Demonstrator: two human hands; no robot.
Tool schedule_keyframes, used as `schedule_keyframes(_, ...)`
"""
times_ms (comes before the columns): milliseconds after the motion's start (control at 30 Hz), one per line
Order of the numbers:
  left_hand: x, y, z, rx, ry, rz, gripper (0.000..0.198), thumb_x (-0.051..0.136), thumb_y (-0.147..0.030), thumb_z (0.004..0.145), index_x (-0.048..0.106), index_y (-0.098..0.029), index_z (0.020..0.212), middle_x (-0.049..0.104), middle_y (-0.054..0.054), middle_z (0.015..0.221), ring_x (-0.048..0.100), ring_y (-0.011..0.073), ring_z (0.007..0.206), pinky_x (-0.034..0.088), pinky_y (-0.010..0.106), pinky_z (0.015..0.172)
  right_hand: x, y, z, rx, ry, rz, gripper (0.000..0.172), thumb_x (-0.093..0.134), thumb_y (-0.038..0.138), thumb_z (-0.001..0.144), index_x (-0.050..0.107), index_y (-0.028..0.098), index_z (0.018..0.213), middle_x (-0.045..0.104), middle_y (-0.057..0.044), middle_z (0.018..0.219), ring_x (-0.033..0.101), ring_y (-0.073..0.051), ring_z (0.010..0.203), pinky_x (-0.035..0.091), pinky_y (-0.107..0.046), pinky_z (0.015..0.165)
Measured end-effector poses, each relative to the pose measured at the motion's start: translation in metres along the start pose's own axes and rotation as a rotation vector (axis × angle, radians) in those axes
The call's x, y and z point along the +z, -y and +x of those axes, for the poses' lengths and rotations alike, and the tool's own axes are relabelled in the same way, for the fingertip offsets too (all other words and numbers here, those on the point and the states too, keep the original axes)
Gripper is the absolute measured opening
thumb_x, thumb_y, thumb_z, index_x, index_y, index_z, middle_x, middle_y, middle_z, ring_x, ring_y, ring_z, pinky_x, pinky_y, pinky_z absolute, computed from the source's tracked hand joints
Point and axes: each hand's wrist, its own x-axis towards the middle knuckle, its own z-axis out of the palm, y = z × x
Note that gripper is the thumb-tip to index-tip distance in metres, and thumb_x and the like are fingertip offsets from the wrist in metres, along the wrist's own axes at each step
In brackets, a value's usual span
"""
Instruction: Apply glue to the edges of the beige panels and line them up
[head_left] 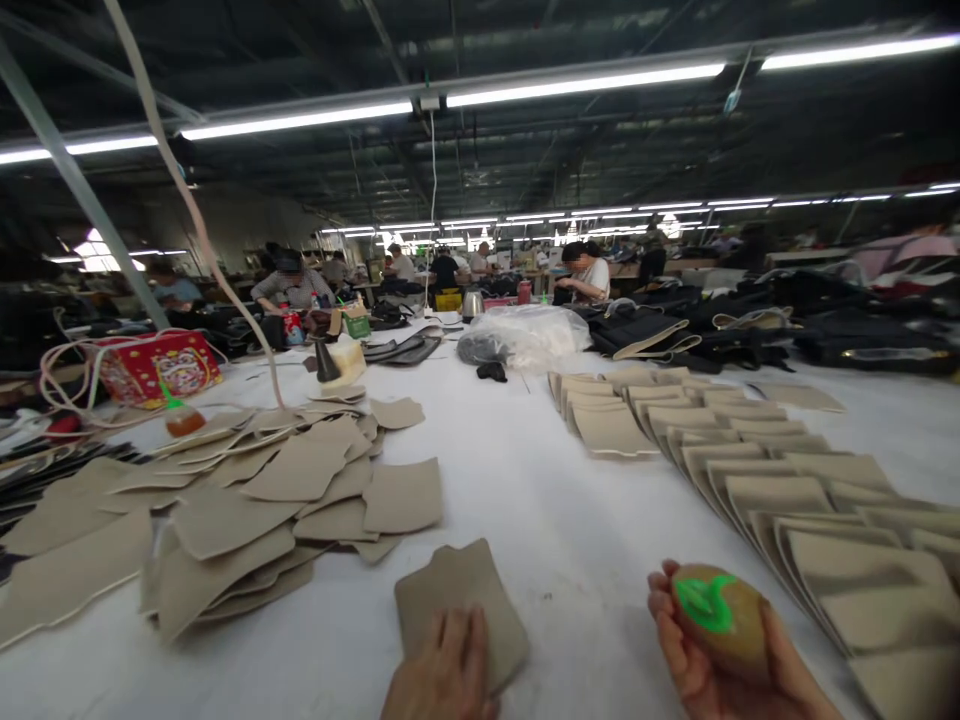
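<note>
My left hand [444, 662] lies with its fingers flat on a beige fabric piece [442, 580] at the front middle of the white table [540, 520]. Its thumb cannot be seen. My right hand [694, 665] is wrapped round a yellowish-brown squeeze bottle [739, 628] with a bright green cap, which faces up and left above the table. To the left of my left hand is a loose heap of similar beige pieces [300, 465]. Beyond my right hand, more beige pieces [776, 495] lie overlapped in long rows.
A second bottle [185, 420] with a green nozzle stands behind the left heap, near a red box [161, 368]. Farther back are a black cone [326, 362], clear plastic wrap [525, 335] and dark fabric goods [660, 330]. Several people work in the background. A cable [202, 225] hangs at left.
</note>
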Motion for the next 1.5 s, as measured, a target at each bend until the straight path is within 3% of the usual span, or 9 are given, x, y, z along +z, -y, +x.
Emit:
schedule_keyframes(100,0.004,0.000,-0.015,-0.043,0.068,-0.048,0.052,0.043,-0.016,0.083,0.046,-0.018,0.135,0.043,0.015,0.139,0.040,0.0271,0.126,0.037,0.035,0.101,0.012,-0.007,-0.008,-0.045,-0.016,-0.003,0.028,0.064,0.041,0.078,0.071,0.023,0.098,0.073,-0.005,0.102,0.069,-0.025,0.087,0.060,-0.033,0.072)
schedule_keyframes(400,-0.023,-0.012,-0.020,0.004,0.117,0.049,0.054,0.044,-0.011,0.077,0.047,-0.011,0.131,0.047,0.017,0.129,0.044,0.0272,0.120,0.038,0.036,0.100,0.014,-0.013,-0.015,-0.106,0.113,-0.001,0.023,0.071,0.031,0.075,0.070,0.018,0.095,0.073,-0.007,0.094,0.069,-0.023,0.078,0.058,-0.039,0.074)
schedule_keyframes(600,-0.034,-0.013,-0.014,0.071,0.150,0.037,0.035,0.045,-0.012,0.075,0.059,-0.014,0.107,0.054,0.013,0.112,0.055,0.0249,0.098,0.045,0.038,0.089,0.013,-0.011,-0.017,-0.088,0.120,0.008,0.021,0.071,0.030,0.076,0.070,0.019,0.094,0.073,-0.007,0.094,0.069,-0.023,0.078,0.058,-0.039,0.074)
schedule_keyframes(900,-0.028,-0.022,-0.005,0.055,0.126,0.166,0.035,0.044,-0.007,0.069,0.059,-0.011,0.101,0.056,0.014,0.106,0.057,0.0251,0.093,0.047,0.038,0.084,0.012,-0.009,-0.016,-0.085,0.084,0.016,0.024,0.071,0.031,0.075,0.069,0.018,0.095,0.074,-0.007,0.094,0.069,-0.025,0.080,0.059,-0.039,0.073)
schedule_keyframes(1067,-0.033,-0.022,0.011,0.033,0.080,0.213,0.032,0.042,-0.008,0.073,0.061,-0.012,0.099,0.060,0.014,0.102,0.061,0.0247,0.086,0.049,0.036,0.076,0.013,-0.010,-0.016,-0.107,0.103,-0.028,0.024,0.073,0.030,0.073,0.070,0.019,0.094,0.073,-0.006,0.095,0.069,-0.024,0.080,0.060,-0.039,0.070)
schedule_keyframes(1167,-0.039,-0.010,0.020,0.104,0.070,0.136,0.039,0.040,-0.008,0.075,0.061,-0.016,0.107,0.064,0.011,0.101,0.063,0.0241,0.086,0.049,0.036,0.078,0.011,-0.014,-0.018,-0.166,0.125,-0.136,0.025,0.074,0.031,0.072,0.069,0.021,0.094,0.072,-0.005,0.096,0.067,-0.025,0.084,0.060,-0.041,0.070)
schedule_keyframes(1300,-0.048,0.004,0.026,0.156,0.042,-0.032,0.058,0.038,-0.007,0.076,0.050,-0.022,0.130,0.067,0.008,0.110,0.061,0.0222,0.103,0.045,0.033,0.090,0.013,-0.021,-0.022,-0.284,0.208,-0.436,0.035,0.074,0.036,0.072,0.065,0.023,0.102,0.069,-0.005,0.098,0.063,-0.025,0.089,0.058,-0.038,0.071)
schedule_keyframes(1500,-0.055,0.006,0.029,0.138,0.044,-0.183,0.055,0.038,-0.009,0.076,0.056,-0.025,0.126,0.067,0.006,0.114,0.062,0.0211,0.105,0.046,0.030,0.089,0.029,-0.026,-0.026,-0.698,0.257,-1.136,0.044,0.072,0.042,0.073,0.052,0.027,0.109,0.059,-0.002,0.096,0.058,-0.024,0.088,0.051,-0.035,0.076)
